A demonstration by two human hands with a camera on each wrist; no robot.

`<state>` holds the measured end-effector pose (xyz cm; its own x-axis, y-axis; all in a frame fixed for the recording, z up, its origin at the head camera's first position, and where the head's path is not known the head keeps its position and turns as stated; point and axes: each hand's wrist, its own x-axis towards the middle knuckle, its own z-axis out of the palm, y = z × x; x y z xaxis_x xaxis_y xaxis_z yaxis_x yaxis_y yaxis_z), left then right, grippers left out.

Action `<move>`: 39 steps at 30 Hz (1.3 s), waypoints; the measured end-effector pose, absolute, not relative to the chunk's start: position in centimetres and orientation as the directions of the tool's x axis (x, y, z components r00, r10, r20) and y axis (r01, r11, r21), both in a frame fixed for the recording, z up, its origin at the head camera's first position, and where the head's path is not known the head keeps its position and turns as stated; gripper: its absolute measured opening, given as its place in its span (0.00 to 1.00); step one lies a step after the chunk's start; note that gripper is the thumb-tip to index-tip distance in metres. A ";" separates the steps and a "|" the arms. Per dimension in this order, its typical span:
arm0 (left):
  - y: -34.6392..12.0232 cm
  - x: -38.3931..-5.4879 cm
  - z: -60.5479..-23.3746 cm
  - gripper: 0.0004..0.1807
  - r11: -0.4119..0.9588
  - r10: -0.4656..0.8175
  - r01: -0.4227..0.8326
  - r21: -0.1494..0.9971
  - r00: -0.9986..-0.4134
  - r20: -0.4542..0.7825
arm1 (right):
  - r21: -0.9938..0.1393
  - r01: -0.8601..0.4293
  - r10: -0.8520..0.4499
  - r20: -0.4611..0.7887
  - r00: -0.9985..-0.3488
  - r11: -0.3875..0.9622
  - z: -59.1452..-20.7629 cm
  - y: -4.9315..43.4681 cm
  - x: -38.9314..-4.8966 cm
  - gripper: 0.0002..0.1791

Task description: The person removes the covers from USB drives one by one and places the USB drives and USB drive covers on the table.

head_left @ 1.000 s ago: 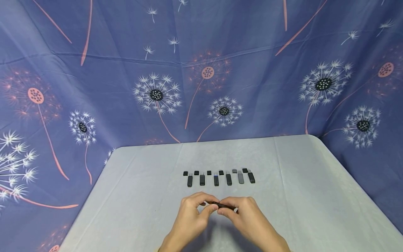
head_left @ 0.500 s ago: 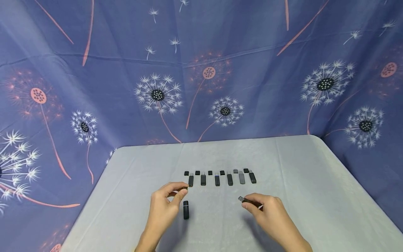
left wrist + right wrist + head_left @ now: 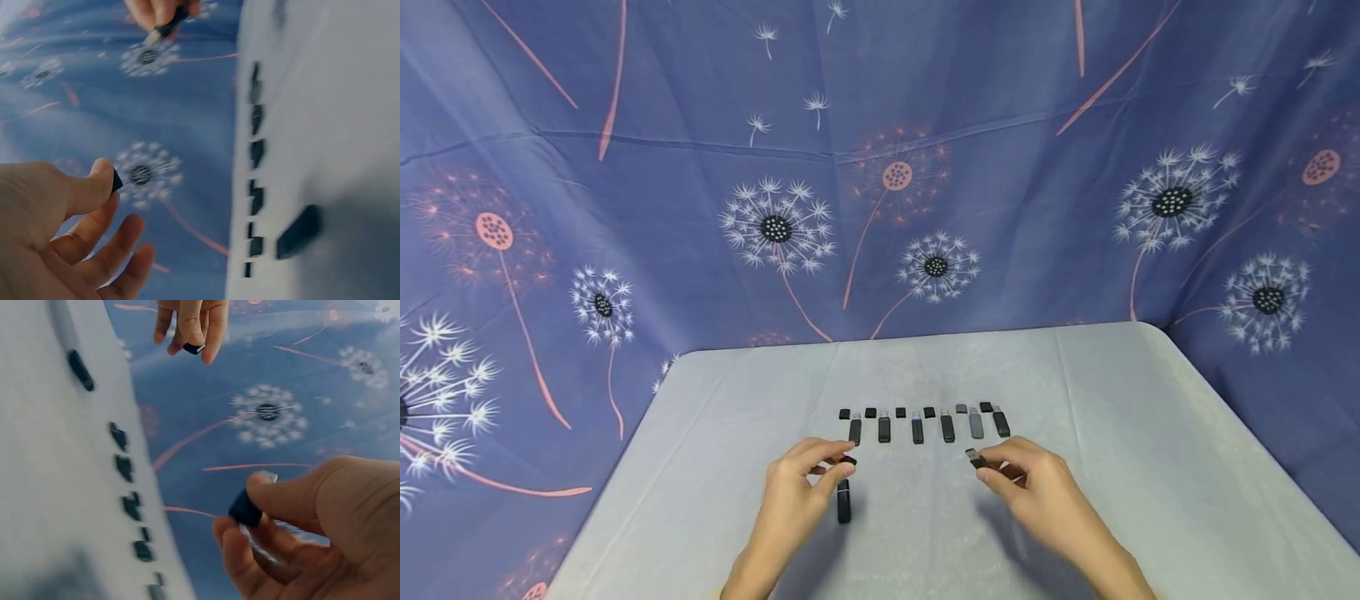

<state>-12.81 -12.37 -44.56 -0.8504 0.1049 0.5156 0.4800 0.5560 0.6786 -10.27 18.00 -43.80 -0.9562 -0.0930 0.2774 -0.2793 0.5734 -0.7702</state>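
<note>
In the head view, my left hand (image 3: 797,492) pinches a small black cap (image 3: 849,460) between thumb and fingertips; the cap's dark edge also shows in the left wrist view. My right hand (image 3: 1037,492) holds a black USB stick (image 3: 245,509), its metal plug bare and tilted up to the left. Both hands are raised above the table, apart from each other. Just right of my left fingertips, a capped black USB stick (image 3: 844,502) with a pale band lies on the cloth.
Beyond the hands is a row of several uncapped USB sticks (image 3: 884,429), mostly black and one grey (image 3: 976,425), each with its cap (image 3: 870,412) at its upper left. A pale cloth covers the table (image 3: 737,400); a blue dandelion-print curtain (image 3: 1015,208) hangs behind.
The hands, together on one stick a second ago, have parted, the cap in the left and the bare-plug stick in the right. Since half a second ago, the right hand has risen slightly.
</note>
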 end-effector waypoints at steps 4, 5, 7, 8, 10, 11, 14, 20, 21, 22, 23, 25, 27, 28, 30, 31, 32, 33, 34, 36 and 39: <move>-12.3 -12.7 -45.6 0.12 0.603 0.167 0.416 0.681 -0.900 0.401 | -0.824 -0.238 -0.172 0.172 -0.970 0.515 -45.0 18.1 -11.5 0.08; -12.3 -12.7 -45.9 0.11 0.614 0.177 0.405 0.678 -0.907 0.381 | -0.827 -0.240 -0.186 0.166 -0.968 0.509 -45.3 18.1 -11.7 0.09; -12.4 -12.8 -46.4 0.09 0.625 0.180 0.384 0.680 -0.918 0.353 | -0.828 -0.245 -0.196 0.166 -0.966 0.504 -45.8 17.9 -12.0 0.09; -12.5 -12.9 -46.6 0.08 0.628 0.180 0.381 0.679 -0.919 0.350 | -0.827 -0.251 -0.199 0.171 -0.965 0.504 -46.0 17.8 -12.1 0.08; -12.6 -13.0 -46.9 0.06 0.631 0.184 0.376 0.678 -0.922 0.340 | -0.830 -0.252 -0.196 0.176 -0.965 0.497 -46.3 17.5 -12.3 0.08; -12.7 -13.0 -47.0 0.06 0.633 0.189 0.376 0.677 -0.923 0.336 | -0.833 -0.250 -0.193 0.176 -0.965 0.493 -46.5 17.3 -12.3 0.07; -13.1 -13.1 -47.4 0.06 0.631 0.210 0.379 0.677 -0.924 0.321 | -0.839 -0.240 -0.191 0.165 -0.968 0.489 -47.0 16.6 -12.5 0.07; -14.5 -13.1 -48.1 0.04 0.651 0.236 0.358 0.670 -0.933 0.270 | -0.856 -0.233 -0.212 0.149 -0.966 0.461 -47.6 14.6 -12.8 0.07; -14.8 -13.1 -48.2 0.04 0.653 0.237 0.353 0.670 -0.935 0.263 | -0.858 -0.232 -0.218 0.144 -0.965 0.458 -47.7 14.3 -12.9 0.07; -15.0 -13.1 -48.3 0.04 0.656 0.233 0.345 0.672 -0.939 0.255 | -0.861 -0.230 -0.225 0.139 -0.964 0.454 -47.9 14.0 -13.0 0.07; -15.2 -13.1 -48.4 0.04 0.656 0.226 0.338 0.675 -0.941 0.252 | -0.861 -0.234 -0.234 0.138 -0.962 0.451 -48.0 13.7 -13.1 0.07; -15.6 -13.0 -48.5 0.05 0.657 0.207 0.333 0.676 -0.943 0.262 | -0.863 -0.241 -0.253 0.137 -0.958 0.443 -48.3 13.1 -13.3 0.06; -15.9 -13.0 -48.6 0.06 0.658 0.185 0.333 0.676 -0.941 0.283 | -0.868 -0.240 -0.267 0.130 -0.955 0.434 -48.5 12.5 -13.6 0.07; -16.0 -13.0 -48.7 0.06 0.659 0.173 0.331 0.676 -0.940 0.293 | -0.872 -0.237 -0.273 0.126 -0.954 0.428 -48.7 12.2 -13.7 0.07; -16.3 -13.0 -48.8 0.06 0.659 0.156 0.332 0.675 -0.938 0.309 | -0.882 -0.223 -0.284 0.107 -0.953 0.414 -49.0 11.6 -14.0 0.07; -16.4 -13.1 -48.8 0.06 0.657 0.149 0.331 0.677 -0.938 0.314 | -0.888 -0.211 -0.286 0.094 -0.953 0.409 -49.2 11.2 -14.1 0.07; -16.5 -13.1 -48.8 0.06 0.657 0.143 0.331 0.677 -0.937 0.319 | -0.893 -0.202 -0.290 0.086 -0.953 0.401 -49.4 10.9 -14.3 0.07; -16.6 -13.2 -48.8 0.06 0.657 0.137 0.328 0.679 -0.937 0.320 | -0.898 -0.197 -0.296 0.079 -0.952 0.393 -49.6 10.5 -14.5 0.07; -16.7 -13.2 -48.8 0.07 0.659 0.130 0.324 0.679 -0.938 0.321 | -0.905 -0.192 -0.301 0.075 -0.951 0.381 -49.8 10.2 -14.6 0.07; -16.9 -13.4 -48.8 0.07 0.663 0.118 0.318 0.677 -0.938 0.325 | -0.913 -0.190 -0.306 0.077 -0.949 0.361 -50.0 9.5 -14.9 0.07; -17.3 -13.7 -48.6 0.07 0.679 0.102 0.312 0.665 -0.937 0.335 | -0.916 -0.207 -0.299 0.103 -0.949 0.343 -49.9 8.4 -15.2 0.07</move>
<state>-13.73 -17.31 -48.56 -0.9367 0.1019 0.3351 0.3117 0.6791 0.6646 -15.22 8.42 -49.95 -0.9486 -0.2994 0.1027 -0.2074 0.3428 -0.9162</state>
